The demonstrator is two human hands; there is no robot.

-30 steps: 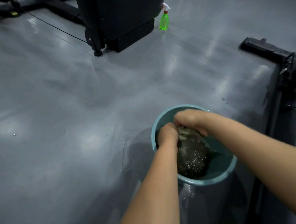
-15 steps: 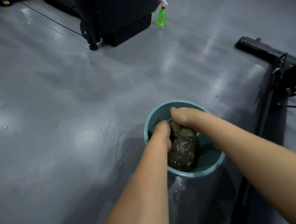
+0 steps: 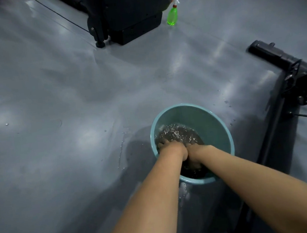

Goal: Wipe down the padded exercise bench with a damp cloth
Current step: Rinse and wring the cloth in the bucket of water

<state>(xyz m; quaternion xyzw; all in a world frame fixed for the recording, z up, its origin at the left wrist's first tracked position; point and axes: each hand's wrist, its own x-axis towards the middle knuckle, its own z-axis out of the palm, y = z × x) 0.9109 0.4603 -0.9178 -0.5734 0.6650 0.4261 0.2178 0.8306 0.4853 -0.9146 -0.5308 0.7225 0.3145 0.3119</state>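
Note:
A teal bucket (image 3: 215,129) stands on the grey floor, holding dark, churning water. Both of my hands are plunged into it. My left hand (image 3: 172,148) is in the water at the bucket's near-left side, fingers reaching forward under the surface. Pressed against it, my right hand (image 3: 194,154) is mostly under water. The dark cloth (image 3: 177,134) shows only as a bubbly dark mass just ahead of my fingers. How my fingers lie on it is hidden. A black padded piece of gym equipment (image 3: 129,8) stands at the far top.
A green spray bottle (image 3: 172,16) stands on the floor beside the black equipment. A black metal machine frame (image 3: 284,77) runs along the right, close to the bucket. Splashes of water (image 3: 122,147) lie on the floor left of the bucket.
My hands held the wet cloth above the bucket; they have since pushed it down under the water, which is splashing. The view has also shifted slightly.

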